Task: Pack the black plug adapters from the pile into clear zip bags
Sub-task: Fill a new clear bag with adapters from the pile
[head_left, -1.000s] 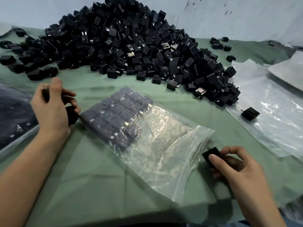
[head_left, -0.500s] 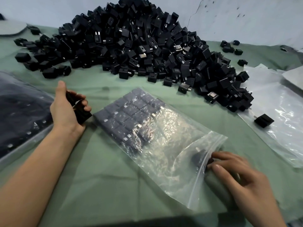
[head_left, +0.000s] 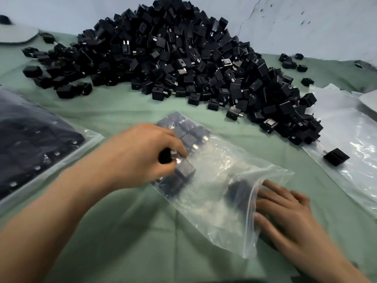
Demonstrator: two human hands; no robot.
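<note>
Black plug adapters (head_left: 173, 58) lie heaped far across the green cloth (head_left: 132, 107). Nearer, a clear zip bag (head_left: 214, 176) lies flat, part-filled with rows of them (blurred through plastic). The left hand (head_left: 140, 156) curls round one adapter (head_left: 165, 156) above those rows; the right hand (head_left: 285, 213) lays straight fingers at the bag's mouth.
</note>
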